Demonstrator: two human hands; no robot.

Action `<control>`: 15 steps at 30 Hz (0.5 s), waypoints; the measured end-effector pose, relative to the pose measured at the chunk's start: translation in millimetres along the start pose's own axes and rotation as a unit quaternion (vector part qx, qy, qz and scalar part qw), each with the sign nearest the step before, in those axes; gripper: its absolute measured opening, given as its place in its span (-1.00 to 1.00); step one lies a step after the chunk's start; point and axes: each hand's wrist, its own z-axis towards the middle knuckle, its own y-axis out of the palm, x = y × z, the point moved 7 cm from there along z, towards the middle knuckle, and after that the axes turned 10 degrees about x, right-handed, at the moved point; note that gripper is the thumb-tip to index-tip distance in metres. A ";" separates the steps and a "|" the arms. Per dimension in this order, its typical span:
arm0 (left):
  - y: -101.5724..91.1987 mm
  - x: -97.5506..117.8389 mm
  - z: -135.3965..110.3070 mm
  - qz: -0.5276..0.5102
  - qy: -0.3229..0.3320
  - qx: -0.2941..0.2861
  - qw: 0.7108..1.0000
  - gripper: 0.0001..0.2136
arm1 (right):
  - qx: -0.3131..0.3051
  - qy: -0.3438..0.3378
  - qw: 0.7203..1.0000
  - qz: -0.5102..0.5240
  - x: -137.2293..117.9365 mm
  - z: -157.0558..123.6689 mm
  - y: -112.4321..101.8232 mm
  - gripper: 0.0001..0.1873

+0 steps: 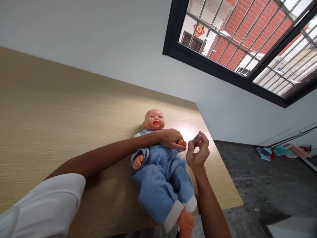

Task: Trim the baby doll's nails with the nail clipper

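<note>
White short sleeve [47, 205] runs to the left hand [170, 138], closed round the fingers of a bald vinyl baby doll [160, 175] in blue fleece, lying face-up on the light-wood counter [74, 109]; right hand [198, 155] pinches a small silver metal piece [196, 138].

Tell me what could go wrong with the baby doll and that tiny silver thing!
The small silver object is pinched in the right hand, so it might slip and fall past the table edge onto the dark floor. The doll also lies close to that edge, so a tug on the doll's hand, held in the left hand, might slide it off.
</note>
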 end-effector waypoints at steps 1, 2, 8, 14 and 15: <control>-0.6 0.5 0.0 -0.007 0.004 0.003 1.000 -0.55 | 0.000 0.000 1.000 0.002 -0.1 0.1 0.0 -0.50; -0.9 1.0 -0.1 -0.011 0.008 0.002 1.000 -0.55 | 0.000 -0.001 1.000 0.004 -0.2 0.1 0.0 -0.50; 1.2 1.6 -0.9 0.002 0.000 -0.021 1.000 -0.56 | -0.003 -0.005 1.000 -0.003 -0.7 0.1 0.2 -0.51; 2.4 0.8 -0.7 -0.007 0.003 -0.025 1.000 -0.56 | -0.002 -0.008 1.000 -0.013 -0.9 0.0 0.4 -0.51; 2.7 0.4 -0.7 -0.009 0.005 -0.027 1.000 -0.55 | -0.002 -0.008 1.000 -0.013 -0.9 0.0 0.5 -0.51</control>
